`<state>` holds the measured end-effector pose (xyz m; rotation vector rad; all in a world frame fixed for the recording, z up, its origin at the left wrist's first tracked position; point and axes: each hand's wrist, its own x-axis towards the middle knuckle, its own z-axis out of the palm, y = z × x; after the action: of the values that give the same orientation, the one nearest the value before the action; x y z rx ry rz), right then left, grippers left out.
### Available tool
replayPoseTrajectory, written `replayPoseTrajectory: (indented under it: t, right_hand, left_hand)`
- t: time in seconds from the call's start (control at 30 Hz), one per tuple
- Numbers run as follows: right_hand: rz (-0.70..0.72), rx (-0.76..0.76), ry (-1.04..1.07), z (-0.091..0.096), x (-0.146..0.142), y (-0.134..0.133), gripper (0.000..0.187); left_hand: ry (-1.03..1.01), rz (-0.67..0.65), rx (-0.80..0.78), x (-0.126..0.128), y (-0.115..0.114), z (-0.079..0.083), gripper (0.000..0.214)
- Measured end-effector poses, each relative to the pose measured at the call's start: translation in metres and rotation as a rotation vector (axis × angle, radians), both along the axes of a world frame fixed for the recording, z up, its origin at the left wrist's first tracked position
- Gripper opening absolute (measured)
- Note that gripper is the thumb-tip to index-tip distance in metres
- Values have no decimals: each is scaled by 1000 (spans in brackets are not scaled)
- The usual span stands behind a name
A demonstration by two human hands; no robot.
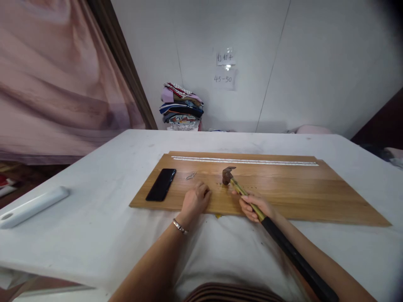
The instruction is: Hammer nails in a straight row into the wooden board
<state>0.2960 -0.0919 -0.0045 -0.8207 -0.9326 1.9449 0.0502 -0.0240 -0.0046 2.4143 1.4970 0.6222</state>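
Note:
A long wooden board (pixel 315 193) lies on a white table (pixel 103 218). My right hand (pixel 255 205) is closed around the yellow part of a hammer's (pixel 234 182) handle; the hammer's dark head rests on the board beside a row of small dots that look like nail heads (pixel 239 187). My left hand (pixel 195 200), fingers curled, rests on the board's near edge just left of the hammer head; what it holds, if anything, is hidden. A few loose nails (pixel 190 175) lie beyond it.
A black phone (pixel 161 184) lies on the board's left end. A white strip (pixel 245 161) runs along its far edge. A white oblong object (pixel 31 206) sits at the table's left. Folded clothes (pixel 181 107) are stacked by the wall.

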Motion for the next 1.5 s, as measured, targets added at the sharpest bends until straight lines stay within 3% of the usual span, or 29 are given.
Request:
replayPoseTrajectory:
  t: [1.5]
  right_hand:
    - [-7,6,19,2,-3,1,42]
  left_hand:
    - [5,12,-5,1,-2,4,17]
